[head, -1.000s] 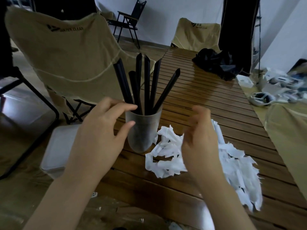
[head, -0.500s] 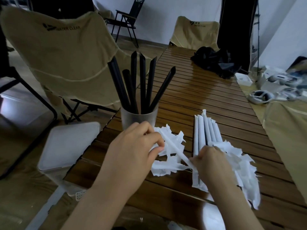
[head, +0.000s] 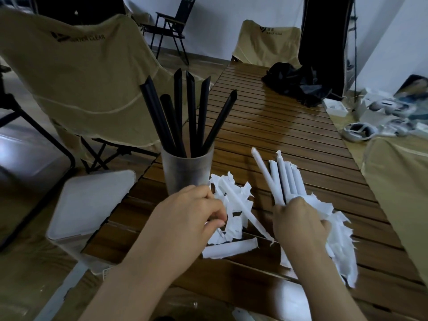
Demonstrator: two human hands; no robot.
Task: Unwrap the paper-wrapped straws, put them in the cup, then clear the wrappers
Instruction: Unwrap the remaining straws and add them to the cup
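Observation:
A frosted cup (head: 187,174) stands near the wooden table's left edge and holds several black straws (head: 190,117). To its right several paper-wrapped straws (head: 290,179) lie side by side. My right hand (head: 298,218) grips the near end of one wrapped straw (head: 264,172), which tilts up and left out of that row. Another wrapped straw (head: 243,207) lies diagonally across the torn white wrappers (head: 231,228) between my hands. My left hand (head: 190,212) sits in front of the cup, fingers curled and pinching at those wrappers. More torn paper (head: 340,246) lies under and right of my right hand.
A white lidded bin (head: 92,205) sits below the slatted table's (head: 289,126) left edge. A beige camp chair (head: 81,77) stands behind the cup. A black cloth heap (head: 296,84) lies at the far end, and white devices (head: 356,130) are at the right.
My left hand left the cup and dropped to the wrapper pile. My right hand came down on the row of wrapped straws, and one straw now angles up out of it.

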